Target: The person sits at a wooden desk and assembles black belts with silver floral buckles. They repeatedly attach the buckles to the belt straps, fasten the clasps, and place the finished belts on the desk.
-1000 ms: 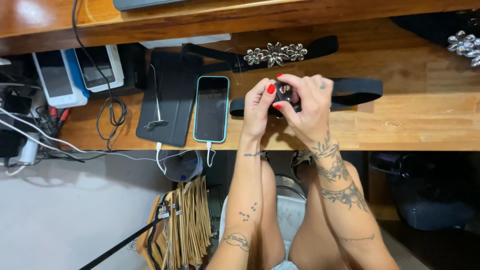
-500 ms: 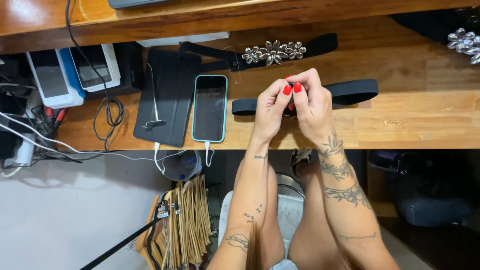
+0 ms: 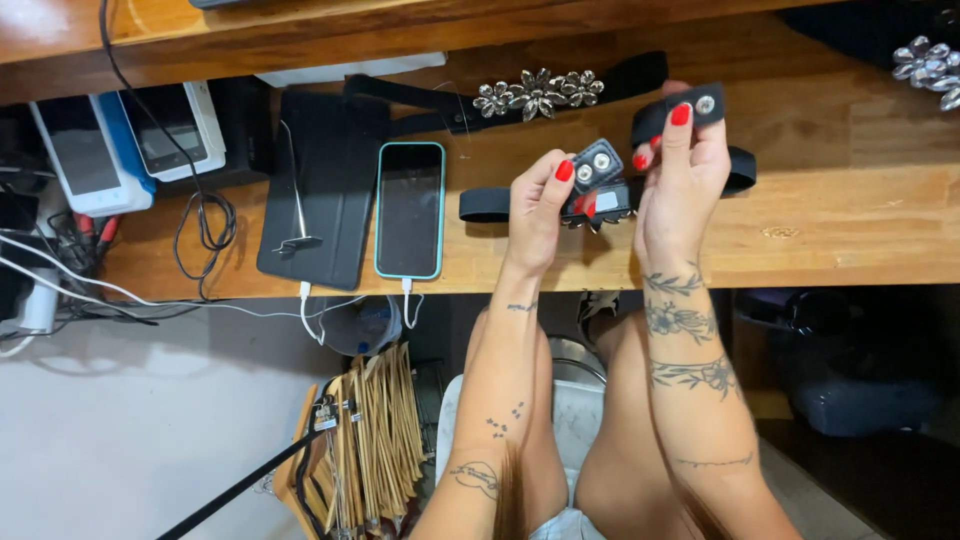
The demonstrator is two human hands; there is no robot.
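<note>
My left hand (image 3: 540, 205) and my right hand (image 3: 680, 175) hold a black belt (image 3: 485, 204) above the wooden table (image 3: 820, 225). The left thumb and fingers pinch one belt end with two metal snap studs (image 3: 597, 165). The right hand lifts the other black end, which has a single snap (image 3: 706, 104), up and apart from it. A jewelled piece of the belt shows just below the fingers. The belt's left part lies flat on the table.
A second black belt with a crystal flower ornament (image 3: 538, 92) lies farther back. A phone with a teal case (image 3: 409, 208) on a cable, a black tablet cover (image 3: 318, 190), two devices (image 3: 120, 140) and wires sit left. More crystal pieces (image 3: 925, 65) lie top right. Wooden hangers (image 3: 375, 440) hang below.
The hands were pressed together over the belt on the table. Now they have lifted and parted, and the two snap ends are open and separated.
</note>
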